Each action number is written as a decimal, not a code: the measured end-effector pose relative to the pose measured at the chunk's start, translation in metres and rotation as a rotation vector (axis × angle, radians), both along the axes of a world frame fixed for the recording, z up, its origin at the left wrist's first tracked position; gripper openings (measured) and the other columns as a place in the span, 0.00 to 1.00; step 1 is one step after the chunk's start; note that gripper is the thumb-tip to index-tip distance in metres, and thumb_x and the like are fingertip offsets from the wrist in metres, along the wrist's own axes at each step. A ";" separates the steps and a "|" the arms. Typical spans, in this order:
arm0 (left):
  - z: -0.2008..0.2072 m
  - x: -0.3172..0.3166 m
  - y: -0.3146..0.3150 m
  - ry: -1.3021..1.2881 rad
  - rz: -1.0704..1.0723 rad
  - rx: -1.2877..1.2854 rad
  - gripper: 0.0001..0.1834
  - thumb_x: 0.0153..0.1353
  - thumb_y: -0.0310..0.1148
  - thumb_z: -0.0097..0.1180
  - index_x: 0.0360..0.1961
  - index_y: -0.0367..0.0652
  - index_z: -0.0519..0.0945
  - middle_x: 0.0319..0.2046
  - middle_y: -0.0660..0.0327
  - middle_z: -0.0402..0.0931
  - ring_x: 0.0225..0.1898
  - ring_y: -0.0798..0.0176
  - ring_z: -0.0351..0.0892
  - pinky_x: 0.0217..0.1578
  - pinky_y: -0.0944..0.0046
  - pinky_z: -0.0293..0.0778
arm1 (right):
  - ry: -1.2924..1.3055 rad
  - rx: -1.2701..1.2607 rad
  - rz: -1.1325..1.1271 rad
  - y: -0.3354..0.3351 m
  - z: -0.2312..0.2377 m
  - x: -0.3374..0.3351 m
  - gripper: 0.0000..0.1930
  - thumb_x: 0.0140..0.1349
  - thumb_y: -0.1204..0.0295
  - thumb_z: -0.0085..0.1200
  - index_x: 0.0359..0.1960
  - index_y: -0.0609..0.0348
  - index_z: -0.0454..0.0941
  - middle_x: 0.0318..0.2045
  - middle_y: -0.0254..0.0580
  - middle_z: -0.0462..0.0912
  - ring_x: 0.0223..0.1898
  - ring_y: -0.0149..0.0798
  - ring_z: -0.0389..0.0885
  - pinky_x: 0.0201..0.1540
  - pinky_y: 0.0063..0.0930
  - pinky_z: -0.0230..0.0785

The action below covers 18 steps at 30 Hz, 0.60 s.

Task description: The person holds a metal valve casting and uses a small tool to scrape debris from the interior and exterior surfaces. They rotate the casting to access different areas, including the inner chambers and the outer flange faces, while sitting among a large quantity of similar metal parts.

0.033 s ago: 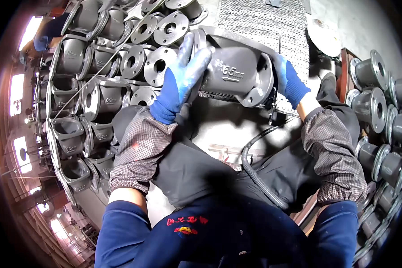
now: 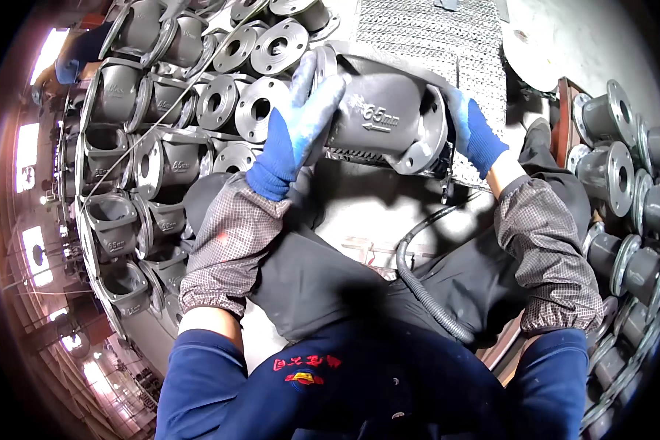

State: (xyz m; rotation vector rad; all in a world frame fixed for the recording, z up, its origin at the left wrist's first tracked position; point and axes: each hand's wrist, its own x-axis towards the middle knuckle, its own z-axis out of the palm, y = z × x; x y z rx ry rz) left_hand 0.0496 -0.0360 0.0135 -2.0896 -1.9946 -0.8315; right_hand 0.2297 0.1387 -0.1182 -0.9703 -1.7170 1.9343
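A dark grey cast-metal valve body (image 2: 377, 110) with round end flanges lies sideways in front of me, raised markings and an arrow on its side. My left hand (image 2: 300, 114), in a blue knitted glove with a pale coated palm, grips its left flange, thumb and fingers on either side. At the other end, my right hand (image 2: 473, 128), gloved alike, holds the right flange from its outer side; that hand's fingertips are partly hidden behind the metal. Beneath and beyond the valve body stretches a patterned grey work surface (image 2: 429, 37).
Rows of similar grey valve bodies (image 2: 176, 158) stand close on my left. More flanged castings (image 2: 609, 180) are stacked at the right. A corrugated hose (image 2: 421, 290) curves between my knees. A pale round disc (image 2: 529, 59) sits at the far right, and another person's gloved hand (image 2: 67, 70) shows far left.
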 end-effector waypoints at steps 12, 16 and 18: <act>-0.035 -0.039 0.006 -1.240 0.214 -0.080 0.22 0.66 0.36 0.39 0.57 0.34 0.65 0.53 0.54 0.69 0.53 0.61 0.70 0.56 0.65 0.62 | -0.172 -0.259 -0.188 -0.038 0.051 -0.006 0.25 0.63 0.49 0.41 0.38 0.62 0.76 0.19 0.30 0.72 0.20 0.23 0.63 0.22 0.20 0.56; -0.034 -0.037 0.001 -1.578 0.196 -0.029 0.23 0.67 0.39 0.38 0.57 0.33 0.64 0.51 0.54 0.70 0.51 0.62 0.71 0.55 0.65 0.64 | -0.136 -0.210 -0.130 -0.041 0.053 -0.008 0.26 0.64 0.51 0.41 0.44 0.65 0.74 0.31 0.38 0.77 0.33 0.27 0.70 0.37 0.22 0.63; -0.032 -0.037 0.000 -1.564 0.200 -0.025 0.24 0.66 0.41 0.39 0.56 0.34 0.65 0.50 0.53 0.71 0.50 0.61 0.72 0.52 0.64 0.67 | -0.093 -0.195 -0.136 -0.043 0.052 -0.010 0.27 0.64 0.51 0.41 0.48 0.66 0.73 0.37 0.41 0.78 0.40 0.30 0.71 0.46 0.24 0.64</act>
